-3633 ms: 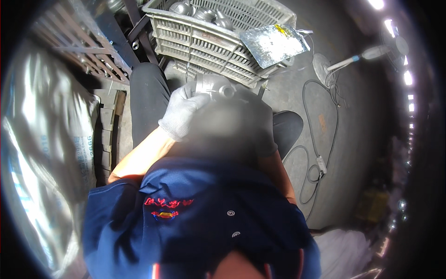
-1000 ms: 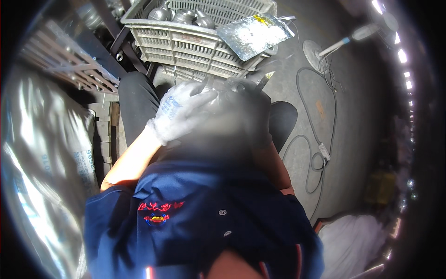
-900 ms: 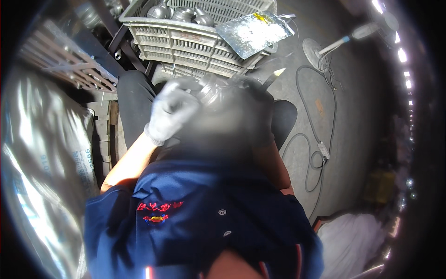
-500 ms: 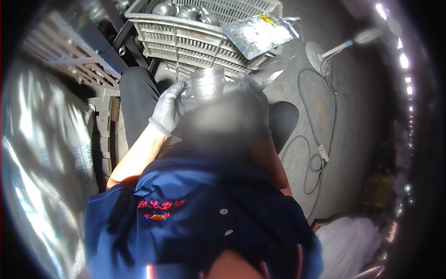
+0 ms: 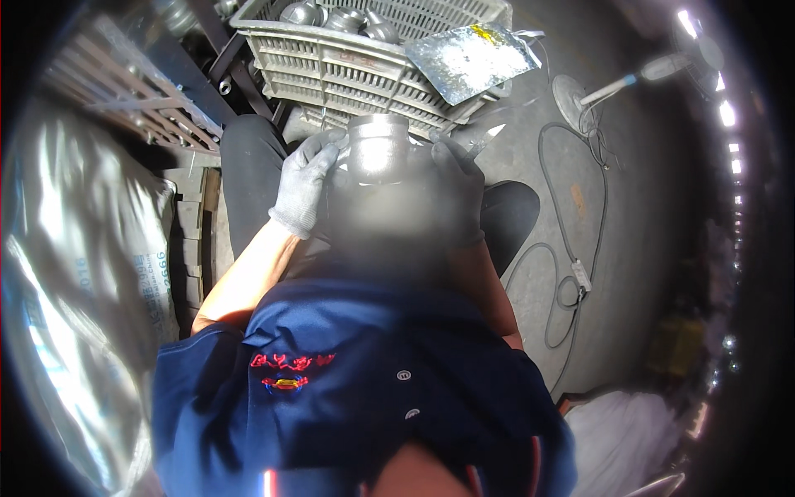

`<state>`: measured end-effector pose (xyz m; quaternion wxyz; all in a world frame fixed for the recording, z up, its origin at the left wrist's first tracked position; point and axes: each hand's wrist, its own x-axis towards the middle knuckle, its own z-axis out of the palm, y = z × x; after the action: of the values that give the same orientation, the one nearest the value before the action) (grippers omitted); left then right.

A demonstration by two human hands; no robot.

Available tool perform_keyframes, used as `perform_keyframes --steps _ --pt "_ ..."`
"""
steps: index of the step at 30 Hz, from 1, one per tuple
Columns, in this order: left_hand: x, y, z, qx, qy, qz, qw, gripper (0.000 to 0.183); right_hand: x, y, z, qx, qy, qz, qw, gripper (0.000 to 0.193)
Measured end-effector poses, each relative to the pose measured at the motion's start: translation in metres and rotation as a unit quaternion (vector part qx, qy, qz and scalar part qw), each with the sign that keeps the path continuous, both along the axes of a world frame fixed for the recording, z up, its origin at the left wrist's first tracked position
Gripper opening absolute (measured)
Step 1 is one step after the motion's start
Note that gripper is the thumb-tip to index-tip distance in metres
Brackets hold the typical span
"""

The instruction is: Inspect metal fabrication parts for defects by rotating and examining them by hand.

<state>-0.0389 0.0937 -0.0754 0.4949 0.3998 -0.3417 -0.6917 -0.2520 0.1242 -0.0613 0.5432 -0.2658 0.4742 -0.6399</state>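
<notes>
A grey metal pipe fitting (image 5: 378, 149), round and cylindrical with its flat rim up, is held in front of me between my two gloved hands. My left hand (image 5: 305, 184), in a light grey knit glove, grips its left side with curled fingers. On the opposite side my right hand (image 5: 460, 186), in a darker-looking glove, closes round the fitting's right end. A hazy blur covers the fitting's lower part and some of the right hand, so the exact finger contact there is hidden.
A grey slatted plastic crate (image 5: 331, 76) with several metal fittings (image 5: 346, 20) stands ahead. A shiny silver sheet (image 5: 472, 65) lies over its right corner. At right are a fan stand (image 5: 571, 103) and a looping cable (image 5: 542, 182). A large white sack (image 5: 91, 282) lies left.
The fitting appears turned between my hands: its smoother cylinder now faces me where ridges showed before. My left fingers have shifted their grip and curl more. The whole view has slid slightly.
</notes>
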Motion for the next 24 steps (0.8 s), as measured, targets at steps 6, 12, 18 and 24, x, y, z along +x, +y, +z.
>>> perform_keyframes --steps 6,12,18,24 --pt "-0.004 0.002 0.012 -0.015 -0.115 0.021 0.993 0.029 0.000 0.004 -0.006 -0.020 0.097 -0.016 0.995 0.017" --pt "-0.001 0.000 0.016 -0.010 -0.166 0.026 0.986 0.036 -0.001 0.005 -0.011 0.020 0.065 0.020 0.997 0.022" --pt "0.006 -0.010 0.009 0.022 -0.148 0.027 0.988 0.043 0.001 0.012 -0.006 -0.022 0.109 0.066 0.992 0.029" --pt "0.015 -0.014 0.002 0.027 -0.119 0.007 0.992 0.046 0.003 0.016 0.006 0.013 0.083 0.086 0.993 0.031"
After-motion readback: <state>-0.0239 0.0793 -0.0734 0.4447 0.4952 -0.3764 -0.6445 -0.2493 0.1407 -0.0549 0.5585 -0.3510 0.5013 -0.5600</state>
